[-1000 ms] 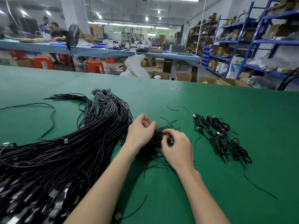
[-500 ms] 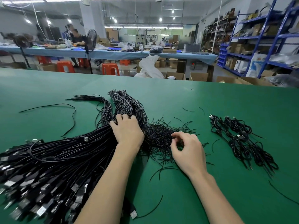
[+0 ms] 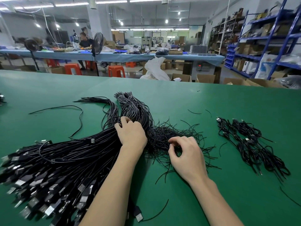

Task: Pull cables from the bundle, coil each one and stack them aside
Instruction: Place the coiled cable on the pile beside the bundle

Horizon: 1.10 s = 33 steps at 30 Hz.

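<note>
A thick bundle of black USB cables [image 3: 68,162] sprawls across the left half of the green table [image 3: 211,101], plug ends toward me. My left hand [image 3: 131,133] lies on the bundle's middle, its fingertips curled into the strands. Just right of it is a tangle of thin black tie wires [image 3: 164,136]. My right hand [image 3: 187,154] hovers at that tangle with thumb and forefinger pinching thin wires. A stack of coiled cables [image 3: 254,144] lies farther right.
One loose cable [image 3: 71,110] curves across the table to the left of the bundle. Stray wire bits [image 3: 193,112] lie behind the tangle and near the right edge. Beyond the table's far edge stand orange stools, cardboard boxes, blue shelving and another workbench with people.
My left hand moved from the wire tangle leftward onto the cable bundle and dug its fingers in. My right hand stayed at the tangle.
</note>
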Tool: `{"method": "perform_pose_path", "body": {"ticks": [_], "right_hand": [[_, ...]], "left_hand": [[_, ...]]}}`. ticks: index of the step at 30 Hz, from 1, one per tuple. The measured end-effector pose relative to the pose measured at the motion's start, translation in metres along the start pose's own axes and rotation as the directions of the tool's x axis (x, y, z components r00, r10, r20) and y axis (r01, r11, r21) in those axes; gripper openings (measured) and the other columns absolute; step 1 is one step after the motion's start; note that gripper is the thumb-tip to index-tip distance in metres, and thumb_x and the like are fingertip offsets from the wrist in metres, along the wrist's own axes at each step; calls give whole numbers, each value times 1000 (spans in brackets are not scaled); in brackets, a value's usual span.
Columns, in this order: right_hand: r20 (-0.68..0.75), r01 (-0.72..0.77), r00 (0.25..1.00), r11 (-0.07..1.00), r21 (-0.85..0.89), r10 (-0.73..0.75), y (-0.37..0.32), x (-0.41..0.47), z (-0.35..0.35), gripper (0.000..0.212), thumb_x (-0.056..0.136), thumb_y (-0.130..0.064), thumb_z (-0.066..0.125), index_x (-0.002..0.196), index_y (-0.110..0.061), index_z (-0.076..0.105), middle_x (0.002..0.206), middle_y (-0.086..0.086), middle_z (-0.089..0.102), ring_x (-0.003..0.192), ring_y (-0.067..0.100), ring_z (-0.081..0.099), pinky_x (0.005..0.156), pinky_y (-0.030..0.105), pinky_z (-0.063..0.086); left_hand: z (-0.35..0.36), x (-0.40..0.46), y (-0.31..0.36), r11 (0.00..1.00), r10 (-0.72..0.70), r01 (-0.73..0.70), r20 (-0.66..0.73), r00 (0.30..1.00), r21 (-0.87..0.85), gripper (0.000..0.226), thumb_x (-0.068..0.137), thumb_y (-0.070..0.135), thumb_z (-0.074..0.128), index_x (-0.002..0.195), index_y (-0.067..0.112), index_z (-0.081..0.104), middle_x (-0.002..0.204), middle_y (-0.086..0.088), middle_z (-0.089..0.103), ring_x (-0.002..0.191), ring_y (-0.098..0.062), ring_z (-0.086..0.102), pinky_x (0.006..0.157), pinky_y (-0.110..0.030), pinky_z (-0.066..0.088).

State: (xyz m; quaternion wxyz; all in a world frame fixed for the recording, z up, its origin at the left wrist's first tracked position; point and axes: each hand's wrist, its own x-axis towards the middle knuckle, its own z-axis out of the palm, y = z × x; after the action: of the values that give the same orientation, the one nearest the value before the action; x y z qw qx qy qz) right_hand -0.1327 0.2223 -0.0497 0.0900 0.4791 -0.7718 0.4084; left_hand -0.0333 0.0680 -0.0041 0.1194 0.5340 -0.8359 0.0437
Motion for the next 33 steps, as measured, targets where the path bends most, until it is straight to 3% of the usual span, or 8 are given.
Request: {"method": "perform_pose_path", "body": {"ticks": [7, 12, 19, 22, 25, 28, 30, 33], "right_hand": [[-6, -23, 1000, 999, 39, 23, 0, 1, 0, 14, 94, -26, 62, 103, -31, 71, 93, -23, 64, 100, 0, 51, 74, 9, 38], [-14, -33, 999, 997, 66, 34, -1, 0, -1, 15, 93, -24, 62, 103, -30, 72, 93, -21, 65, 100, 2, 52, 79, 18, 46], [-53, -18, 998, 997, 72, 22, -4, 2, -1, 15, 91, -22, 64, 101, -29, 73, 92, -23, 66, 100, 3, 54, 82, 22, 49], [-83, -41, 995, 987, 158, 54, -5, 2, -2, 18, 89, -22, 66, 101, -33, 72, 87, -24, 66, 93, 2, 58, 80, 12, 45], [-31, -166, 978, 861, 481, 206, -7, 7, -7, 22, 90, -20, 69, 103, -38, 68, 80, -15, 68, 68, 4, 59, 66, 18, 49], [148, -234, 972, 709, 665, 183, -10, 14, -18, 49, 92, -10, 67, 124, -45, 58, 91, -9, 72, 63, 7, 56, 65, 17, 50], [206, -235, 970, 734, 638, 132, -9, 17, -29, 57, 89, -5, 67, 121, -51, 60, 95, -10, 73, 59, 6, 52, 62, 15, 48], [188, -191, 976, 852, 488, 112, -5, 22, -47, 41, 85, -18, 75, 104, -53, 70, 95, -19, 74, 63, 5, 59, 64, 13, 49]], "left_hand": [[0, 1, -3, 993, -31, 26, -33, 999, -119, 20, 86, 27, 61, 105, 25, 67, 117, 2, 63, 134, -20, 30, 101, -40, 26], [-6, 1, -4, 971, -57, 39, -68, 996, -235, 13, 90, 31, 63, 99, 26, 71, 108, 4, 66, 133, -18, 35, 102, -40, 27], [-30, -8, 20, 965, 38, -30, 25, 999, -261, 32, 87, 24, 49, 112, 18, 68, 120, -4, 61, 126, -28, 41, 106, -51, 30], [-44, -15, 36, 902, 128, -86, 72, 989, -422, 26, 85, 25, 51, 99, 15, 69, 107, -5, 68, 112, -28, 55, 99, -42, 42], [-54, -16, 40, 755, 289, -102, 190, 938, -648, 17, 85, 28, 61, 80, 14, 68, 80, 0, 68, 82, -22, 61, 67, -25, 46], [-59, -17, 35, 656, 469, -156, 237, 851, -738, 18, 85, 34, 71, 73, 21, 67, 59, 11, 56, 62, -11, 51, 59, -24, 38], [-60, -17, 31, 611, 577, -214, 243, 780, -762, 17, 88, 33, 72, 74, 23, 67, 59, 13, 54, 59, -9, 48, 62, -25, 39], [-60, -15, 24, 534, 646, -244, 204, 736, -809, 14, 89, 32, 73, 79, 23, 70, 72, 10, 62, 67, -8, 53, 70, -25, 43]]}}
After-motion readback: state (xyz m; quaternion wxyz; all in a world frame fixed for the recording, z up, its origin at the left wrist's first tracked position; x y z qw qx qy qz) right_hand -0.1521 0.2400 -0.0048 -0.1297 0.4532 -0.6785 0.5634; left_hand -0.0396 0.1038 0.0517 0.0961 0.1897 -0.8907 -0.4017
